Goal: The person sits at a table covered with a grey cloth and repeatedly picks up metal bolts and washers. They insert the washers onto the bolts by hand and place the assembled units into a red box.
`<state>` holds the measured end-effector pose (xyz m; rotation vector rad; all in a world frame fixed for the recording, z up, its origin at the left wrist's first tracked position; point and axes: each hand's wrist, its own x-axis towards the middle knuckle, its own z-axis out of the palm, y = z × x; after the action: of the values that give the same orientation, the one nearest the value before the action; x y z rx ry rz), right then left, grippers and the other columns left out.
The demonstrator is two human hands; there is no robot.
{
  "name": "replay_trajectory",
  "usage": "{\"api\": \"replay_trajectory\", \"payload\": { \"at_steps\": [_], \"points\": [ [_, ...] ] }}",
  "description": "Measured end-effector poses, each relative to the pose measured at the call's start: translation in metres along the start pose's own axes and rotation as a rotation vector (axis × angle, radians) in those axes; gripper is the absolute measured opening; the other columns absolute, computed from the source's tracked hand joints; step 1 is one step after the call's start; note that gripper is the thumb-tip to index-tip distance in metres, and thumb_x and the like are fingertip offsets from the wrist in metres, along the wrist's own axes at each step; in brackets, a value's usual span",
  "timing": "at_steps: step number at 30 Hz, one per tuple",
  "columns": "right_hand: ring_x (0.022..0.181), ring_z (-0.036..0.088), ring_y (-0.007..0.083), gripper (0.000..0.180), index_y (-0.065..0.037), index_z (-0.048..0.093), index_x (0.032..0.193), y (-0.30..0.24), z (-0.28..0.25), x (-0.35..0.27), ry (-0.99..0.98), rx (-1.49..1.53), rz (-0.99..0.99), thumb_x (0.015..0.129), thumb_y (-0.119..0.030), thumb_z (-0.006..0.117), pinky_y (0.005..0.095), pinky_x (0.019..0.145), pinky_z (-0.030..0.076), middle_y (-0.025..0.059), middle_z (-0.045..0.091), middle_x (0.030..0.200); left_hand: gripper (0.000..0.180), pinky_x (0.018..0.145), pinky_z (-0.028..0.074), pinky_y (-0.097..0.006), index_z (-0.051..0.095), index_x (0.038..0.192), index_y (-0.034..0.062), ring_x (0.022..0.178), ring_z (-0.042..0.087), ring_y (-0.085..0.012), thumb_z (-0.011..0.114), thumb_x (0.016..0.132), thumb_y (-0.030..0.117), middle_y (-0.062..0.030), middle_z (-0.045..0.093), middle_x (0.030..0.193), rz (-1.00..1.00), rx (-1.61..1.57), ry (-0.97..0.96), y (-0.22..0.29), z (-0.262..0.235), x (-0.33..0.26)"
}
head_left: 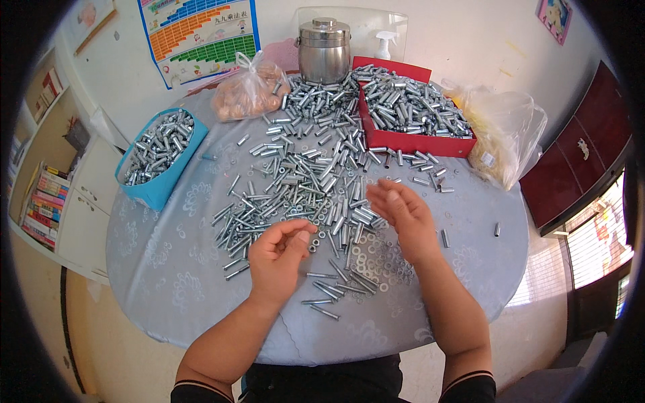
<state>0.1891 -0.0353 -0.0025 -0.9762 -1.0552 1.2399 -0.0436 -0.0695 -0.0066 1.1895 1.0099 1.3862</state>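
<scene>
My left hand (277, 260) hovers over the near left of a heap of metal parts, fingers curled and thumb close to the index fingertip. Anything in that pinch is too small to make out. Beneath it lie long bolts (236, 232) and a few nuts (316, 243). My right hand (408, 223) is raised at the heap's right side, its fingers stretched out and nothing visible in them. Metal sleeves (359, 213) lie between the hands. Flat washers (366, 255) are spread below, and several loose bolts (326, 292) rest nearer to me.
A blue container (195, 144) of metal parts stands left, a red box (420, 142) of them at back right. Behind are a tied bag of round brown items (248, 94) and a steel pot (324, 54). A clear plastic bag (500, 134) sits right on the cloth-covered table (168, 269).
</scene>
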Motion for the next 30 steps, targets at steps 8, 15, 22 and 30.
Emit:
{"api": "replay_trajectory", "payload": {
  "at_steps": [8, 15, 22, 30],
  "points": [
    [0.091, 0.067, 0.0189, 0.025, 0.005, 0.061, 0.112, 0.001, 0.005, -0.008, 0.027, -0.161, 0.031, 0.098, -0.015, 0.055, 0.0303, 0.083, 0.054, 0.0139, 0.069, 0.099, 0.015, 0.061, 0.048, -0.022, 0.065, 0.105, 0.0009, 0.068, 0.056, -0.0073, 0.06, 0.091, 0.005, -0.009, 0.07, 0.097, 0.048, 0.02, 0.129, 0.01, -0.007, 0.005],
    [0.085, 0.067, 0.0167, 0.022, 0.005, 0.062, 0.109, 0.003, 0.004, -0.012, 0.032, -0.167, 0.008, 0.097, -0.013, 0.056, 0.0284, 0.078, 0.054, 0.0119, 0.069, 0.095, 0.011, 0.059, 0.044, -0.021, 0.068, 0.098, 0.0009, 0.067, 0.052, -0.0041, 0.065, 0.089, 0.005, -0.0013, 0.068, 0.089, 0.011, 0.237, 0.052, 0.012, -0.022, 0.014],
    [0.085, 0.067, 0.0169, 0.021, 0.005, 0.062, 0.107, 0.002, 0.003, -0.013, 0.033, -0.214, 0.011, 0.097, -0.012, 0.056, 0.0286, 0.077, 0.054, 0.0117, 0.069, 0.093, 0.011, 0.059, 0.044, -0.024, 0.07, 0.09, 0.0041, 0.066, 0.054, -0.0089, 0.071, 0.079, 0.006, -0.0023, 0.063, 0.081, 0.095, 0.713, -0.195, 0.015, -0.028, 0.014],
    [0.084, 0.066, 0.0165, 0.021, 0.005, 0.063, 0.106, 0.002, 0.002, -0.012, 0.026, -0.228, 0.005, 0.097, -0.013, 0.057, 0.0286, 0.078, 0.054, 0.0112, 0.068, 0.092, 0.016, 0.07, 0.048, -0.035, 0.068, 0.087, 0.0058, 0.081, 0.061, -0.0258, 0.073, 0.074, 0.013, -0.0078, 0.062, 0.085, 0.188, 0.868, -0.538, 0.018, -0.03, 0.011]
  ]
}}
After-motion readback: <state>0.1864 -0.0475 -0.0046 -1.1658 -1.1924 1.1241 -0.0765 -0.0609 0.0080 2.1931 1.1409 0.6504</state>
